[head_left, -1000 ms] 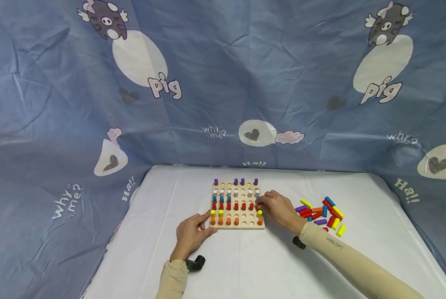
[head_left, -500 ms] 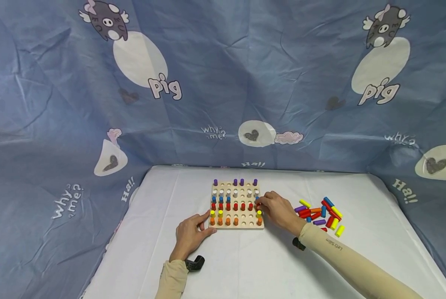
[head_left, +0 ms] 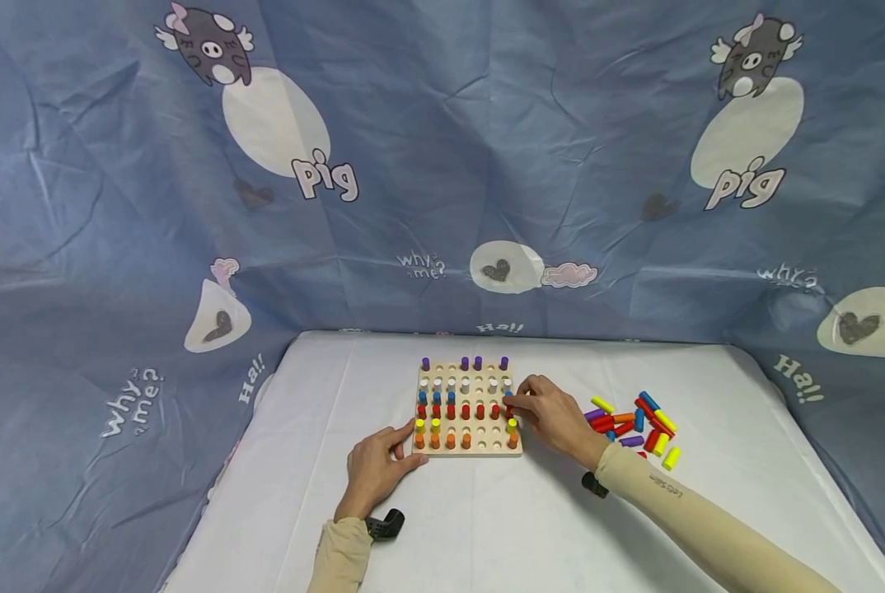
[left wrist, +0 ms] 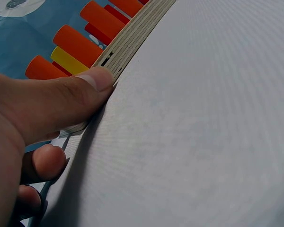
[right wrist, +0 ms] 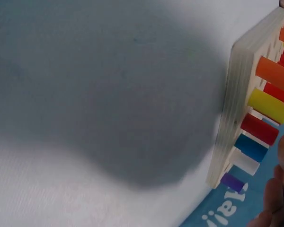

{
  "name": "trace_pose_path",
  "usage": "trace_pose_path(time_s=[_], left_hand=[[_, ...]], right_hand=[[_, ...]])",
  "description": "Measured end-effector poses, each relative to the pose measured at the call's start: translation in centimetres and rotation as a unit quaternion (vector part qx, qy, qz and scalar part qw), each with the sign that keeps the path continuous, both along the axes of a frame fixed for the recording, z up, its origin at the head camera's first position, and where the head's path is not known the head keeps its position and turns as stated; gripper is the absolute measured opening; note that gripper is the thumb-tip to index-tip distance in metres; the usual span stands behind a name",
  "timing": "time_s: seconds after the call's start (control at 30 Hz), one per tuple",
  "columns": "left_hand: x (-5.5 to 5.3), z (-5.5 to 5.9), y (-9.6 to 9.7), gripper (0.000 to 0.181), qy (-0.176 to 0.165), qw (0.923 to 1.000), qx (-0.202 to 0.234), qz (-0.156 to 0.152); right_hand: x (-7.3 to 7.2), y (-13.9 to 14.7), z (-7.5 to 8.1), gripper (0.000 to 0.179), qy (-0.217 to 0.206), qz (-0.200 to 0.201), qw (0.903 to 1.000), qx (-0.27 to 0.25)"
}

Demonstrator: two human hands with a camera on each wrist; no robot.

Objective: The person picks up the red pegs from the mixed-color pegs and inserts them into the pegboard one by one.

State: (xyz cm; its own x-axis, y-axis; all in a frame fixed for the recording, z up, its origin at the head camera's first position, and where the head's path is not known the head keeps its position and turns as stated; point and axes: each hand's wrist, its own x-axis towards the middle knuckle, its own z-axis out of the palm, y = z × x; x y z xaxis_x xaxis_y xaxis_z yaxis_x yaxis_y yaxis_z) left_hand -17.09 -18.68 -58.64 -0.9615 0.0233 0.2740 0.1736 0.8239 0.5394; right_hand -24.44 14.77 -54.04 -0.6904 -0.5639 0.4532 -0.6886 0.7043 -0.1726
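Observation:
A wooden pegboard (head_left: 472,454) stands on the table with rows of purple, white, blue, red, yellow and orange pegs. My left hand (head_left: 374,468) grips its near left corner; in the left wrist view the thumb (left wrist: 92,85) presses the front edge, below several orange pegs (left wrist: 78,45). At the right edge, my right hand (head_left: 557,420) has its fingertips at the end of the red row. The right wrist view shows that red peg (right wrist: 260,128) upright in the board between a yellow peg (right wrist: 269,105) and a blue peg (right wrist: 252,147), with a fingertip just off its top.
Right of the board lies a loose pile of pegs, among them a yellow peg (head_left: 671,458), a purple peg (head_left: 631,441) and an orange peg (head_left: 624,418). A white cloth (head_left: 442,535) covers the table. Blue printed fabric (head_left: 413,206) hangs behind and along the sides.
The right fingertips shift slightly and loosen at the red peg on the right edge. The left hand stays on the corner. The whole head view drifts a little.

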Motion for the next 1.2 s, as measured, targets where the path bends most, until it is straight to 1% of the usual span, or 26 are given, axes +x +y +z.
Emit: trace_pose_path(time_s=[0.13,0.23,0.4,0.53,0.7,0.87,1.03,1.2], left_hand=[[0.0,0.0,0.0,0.066,0.001,1.0000,0.002,0.000],[0.0,-0.1,0.0,0.066,-0.002,1.0000,0.002,-0.001],[0.1,-0.2,0.1,0.067,-0.007,1.0000,0.004,-0.002],[0.1,-0.2,0.0,0.066,0.001,1.0000,0.002,0.000],[0.0,-0.3,0.0,0.066,0.002,1.0000,0.005,-0.001],[0.0,-0.4,0.0,0.066,0.003,1.0000,0.002,-0.001],[-0.2,-0.3,-0.1,0.066,0.005,1.0000,-0.001,0.001],[-0.2,-0.3,-0.1,0.066,0.007,1.0000,0.001,0.002]], right_hand=[[-0.1,0.6,0.4,0.020,0.011,0.002,0.9999,-0.010],[-0.2,1.7,0.8,0.018,0.011,-0.004,0.9998,-0.013],[-0.5,4.4,1.6,0.016,0.011,-0.020,0.9997,-0.007],[-1.0,6.8,2.6,0.015,0.018,-0.036,0.9992,0.005],[-1.5,10.1,4.1,0.016,0.018,-0.068,0.9971,0.029],[-1.6,12.8,5.4,0.016,-0.013,-0.113,0.9918,0.058],[-1.8,14.9,5.6,0.013,-0.029,-0.130,0.9880,0.079],[-1.7,16.4,4.7,0.013,-0.030,-0.133,0.9860,0.095]])
